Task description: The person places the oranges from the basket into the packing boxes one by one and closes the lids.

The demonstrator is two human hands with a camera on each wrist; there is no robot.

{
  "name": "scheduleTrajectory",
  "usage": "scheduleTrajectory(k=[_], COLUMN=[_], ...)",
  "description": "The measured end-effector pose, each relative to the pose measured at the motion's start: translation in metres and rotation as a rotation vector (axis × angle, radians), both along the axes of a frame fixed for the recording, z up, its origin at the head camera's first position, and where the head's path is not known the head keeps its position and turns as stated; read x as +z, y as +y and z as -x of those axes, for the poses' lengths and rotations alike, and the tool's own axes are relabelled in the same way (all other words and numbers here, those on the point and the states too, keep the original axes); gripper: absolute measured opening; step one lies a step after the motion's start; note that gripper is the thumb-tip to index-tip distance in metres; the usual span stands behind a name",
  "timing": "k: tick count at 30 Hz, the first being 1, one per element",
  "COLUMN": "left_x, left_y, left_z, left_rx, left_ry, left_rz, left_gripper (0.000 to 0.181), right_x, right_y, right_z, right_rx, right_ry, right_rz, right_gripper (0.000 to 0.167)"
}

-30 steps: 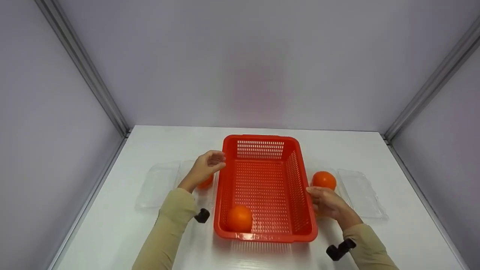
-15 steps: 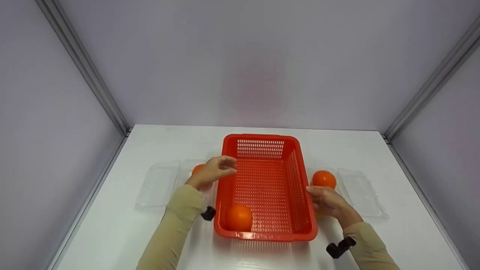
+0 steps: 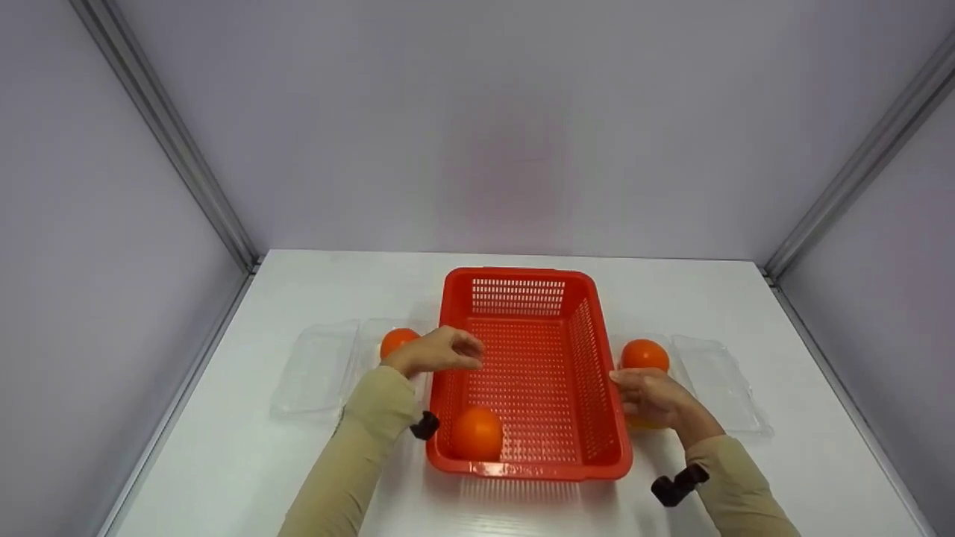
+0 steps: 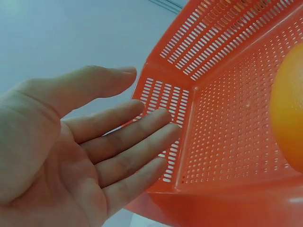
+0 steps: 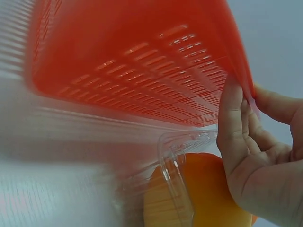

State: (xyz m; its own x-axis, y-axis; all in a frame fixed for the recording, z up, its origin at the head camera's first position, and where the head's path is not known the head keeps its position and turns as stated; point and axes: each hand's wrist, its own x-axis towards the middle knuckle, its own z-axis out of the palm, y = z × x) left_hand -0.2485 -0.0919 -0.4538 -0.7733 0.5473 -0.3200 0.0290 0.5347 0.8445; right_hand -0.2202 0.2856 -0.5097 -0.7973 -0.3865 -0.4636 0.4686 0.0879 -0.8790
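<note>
– Red basket [image 3: 522,373], head view: where?
– Middle of the table [image 3: 224,477], far end near the back edge. One orange [image 3: 477,434] in the basket's near-left corner. Left hand [image 3: 439,350] over the left rim.
– Left wrist view?
– Fingers [image 4: 142,150] loosely extended, thumb apart, palm empty.
– Right wrist view?
– Right hand [image 5: 260,168] pinches the basket rim, thumb opposite fingers. Close by: another orange [image 5: 208,184] in a clear plastic box [image 5: 174,177].

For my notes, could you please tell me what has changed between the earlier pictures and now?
The left hand has moved rightward and nearer the person, further over the red basket; nothing was taken or let go. The right hand still grips the basket's right rim, and the orange inside stays put.
</note>
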Motion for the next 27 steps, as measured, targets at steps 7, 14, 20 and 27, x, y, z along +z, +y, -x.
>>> scheduleTrajectory(k=[7, 14, 20, 27], left_x=[0.0, -0.003, -0.005, -0.013], left_y=[0.007, 0.011, 0.018, 0.034], left_z=[-0.002, -0.003, -0.002, -0.005], left_rx=[-0.064, -0.08, -0.104, -0.203], left_ry=[-0.007, -0.031, -0.053, -0.059], left_rz=[0.081, 0.072, 0.153, 0.371], left_gripper=[0.037, 0.031, 0.036, 0.047], right_x=[0.002, 0.003, 0.004, 0.001], right_y=[0.001, 0.001, 0.001, 0.0], right_z=[-0.001, -0.001, -0.001, -0.002], right_rx=[0.029, 0.02, 0.001, -0.004], right_ry=[0.045, 0.027, 0.021, 0.025], right_rz=[-0.03, -0.014, -0.024, -0.021], right_gripper=[0.03, 0.028, 0.028, 0.029])
